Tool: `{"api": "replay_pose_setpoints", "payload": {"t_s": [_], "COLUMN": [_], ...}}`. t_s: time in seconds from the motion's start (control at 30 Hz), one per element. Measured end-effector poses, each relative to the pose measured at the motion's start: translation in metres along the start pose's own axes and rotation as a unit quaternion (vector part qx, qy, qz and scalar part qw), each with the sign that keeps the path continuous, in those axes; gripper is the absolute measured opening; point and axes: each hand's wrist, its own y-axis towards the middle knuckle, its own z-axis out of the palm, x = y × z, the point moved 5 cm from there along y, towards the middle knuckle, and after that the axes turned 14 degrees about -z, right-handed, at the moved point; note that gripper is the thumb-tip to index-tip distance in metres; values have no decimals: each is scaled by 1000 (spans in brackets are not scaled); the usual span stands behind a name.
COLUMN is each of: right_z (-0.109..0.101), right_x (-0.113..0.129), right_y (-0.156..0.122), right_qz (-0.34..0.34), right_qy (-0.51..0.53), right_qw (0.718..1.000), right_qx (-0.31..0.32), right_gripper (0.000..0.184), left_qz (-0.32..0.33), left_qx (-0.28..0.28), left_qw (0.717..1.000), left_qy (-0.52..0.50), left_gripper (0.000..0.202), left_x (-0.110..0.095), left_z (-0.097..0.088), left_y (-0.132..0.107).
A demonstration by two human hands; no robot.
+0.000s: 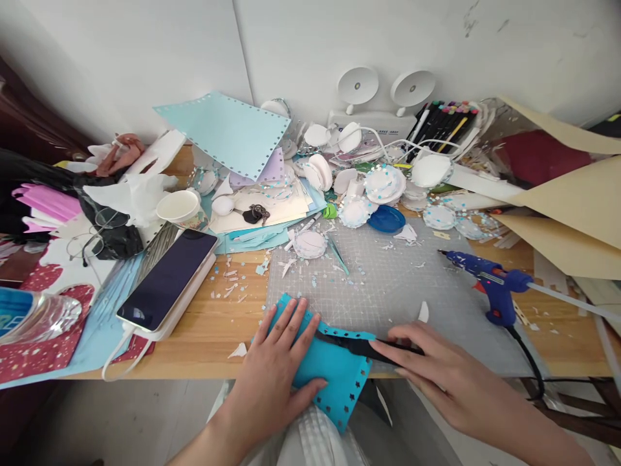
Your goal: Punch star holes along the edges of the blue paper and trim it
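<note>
A turquoise sheet of paper (334, 378) with star-shaped holes along its edge lies at the table's front edge, partly hanging over it. My left hand (279, 362) rests flat on the sheet with fingers spread, pressing it down. My right hand (436, 372) grips a black tool (359, 346), seemingly a punch, clamped over the sheet's upper edge. Both sit on the near part of a grey cutting mat (388, 291).
A blue glue gun (490, 285) lies right of the mat, its cord trailing off the table. A phone on a power bank (169, 281) lies to the left beside a paper cup (178, 207). White discs, paper scraps, markers (446, 120) and cardboard sheets (567, 200) crowd the back.
</note>
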Motion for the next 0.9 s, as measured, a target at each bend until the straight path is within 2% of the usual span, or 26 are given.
{"api": "replay_pose_setpoints", "payload": {"t_s": [0.3, 0.47, 0.9], "right_z": [10, 11, 3], "right_x": [3, 6, -12], "right_y": [-9, 2, 8], "right_qz": [26, 6, -25], "right_qy": [0, 8, 8], "right_qw": [999, 1000, 999], "right_qx": [-19, -30, -28], "right_gripper": [53, 54, 51], "left_qz": [-4, -3, -16], "left_qx": [1, 7, 29], "left_qw": [1000, 1000, 999], "left_qy": [-16, -14, -8], "left_gripper": [78, 77, 74], "left_x": [1, 1, 1], "left_z": [-1, -1, -2], "left_y": [0, 0, 2]}}
